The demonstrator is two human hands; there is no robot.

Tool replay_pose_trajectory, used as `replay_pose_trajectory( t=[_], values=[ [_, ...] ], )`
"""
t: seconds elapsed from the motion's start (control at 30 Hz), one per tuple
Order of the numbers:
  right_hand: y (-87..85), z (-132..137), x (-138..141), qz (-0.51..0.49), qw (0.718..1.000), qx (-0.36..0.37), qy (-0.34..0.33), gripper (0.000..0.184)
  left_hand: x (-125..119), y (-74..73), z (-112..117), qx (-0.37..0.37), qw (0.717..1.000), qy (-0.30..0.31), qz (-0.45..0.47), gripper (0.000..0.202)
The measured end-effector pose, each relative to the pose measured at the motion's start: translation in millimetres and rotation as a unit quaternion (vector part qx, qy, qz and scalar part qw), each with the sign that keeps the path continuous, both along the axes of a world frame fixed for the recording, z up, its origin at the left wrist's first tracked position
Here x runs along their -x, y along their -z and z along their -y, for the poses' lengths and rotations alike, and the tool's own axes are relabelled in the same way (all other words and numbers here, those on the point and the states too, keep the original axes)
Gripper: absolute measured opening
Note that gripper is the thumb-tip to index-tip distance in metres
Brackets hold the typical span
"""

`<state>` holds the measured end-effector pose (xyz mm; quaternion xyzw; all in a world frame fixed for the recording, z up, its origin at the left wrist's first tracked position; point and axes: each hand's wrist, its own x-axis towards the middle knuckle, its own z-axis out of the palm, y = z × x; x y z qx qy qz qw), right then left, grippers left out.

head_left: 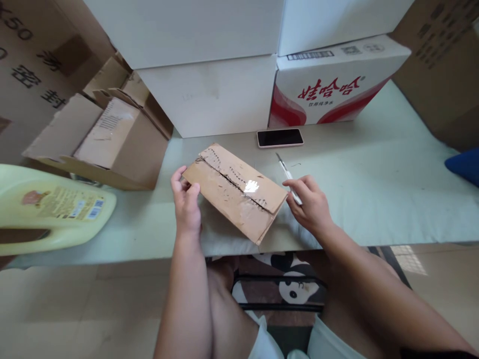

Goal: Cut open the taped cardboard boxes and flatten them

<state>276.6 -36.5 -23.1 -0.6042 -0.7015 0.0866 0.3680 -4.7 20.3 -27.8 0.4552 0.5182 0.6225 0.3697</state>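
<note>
Bare forearms [189, 294] reach up my view: I have the left hand [187, 207] pinching one end of the carton [235, 195], tilted over the near edge of the table [392, 199], and the right hand [310, 202] closed round a knife [287, 174] at the opposite end.

The flat, rectangular brown cardboard box [235, 195] is held tilted, its flaps meeting at a dark lengthwise seam (the top is scuffed, with one bright glare). Just beside its right end, the slim white cutter [287, 174] points its narrow tip forward.
</note>
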Motion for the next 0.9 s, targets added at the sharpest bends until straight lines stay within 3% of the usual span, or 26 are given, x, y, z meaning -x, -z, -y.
replay_pose_trajectory(
  t=[0.1, 0.2, 0.47, 0.9],
  values=[
    [5.8, -4, 0, 0.037, 0.995, 0.092, 0.002, 0.026, 0, -0.7, 1, -0.003, 1.000, 0.002, 0.002, 0.060],
    [12.7, -7, -1, 0.068, 0.989, 0.130, -0.024, 0.027, 0, -0.9, 1, -0.008, 1.000, 0.006, -0.001, 0.059],
    [18.7, -7, -1, 0.016, 0.983, 0.158, -0.093, 0.031, -2, -2.6, 2, 0.013, 1.000, -0.005, 0.014, 0.058],
    [20.1, -7, 0, -0.055, 0.977, 0.172, -0.110, 0.024, -1, -0.3, 1, 0.005, 1.000, 0.006, 0.001, 0.057]
  ],
)
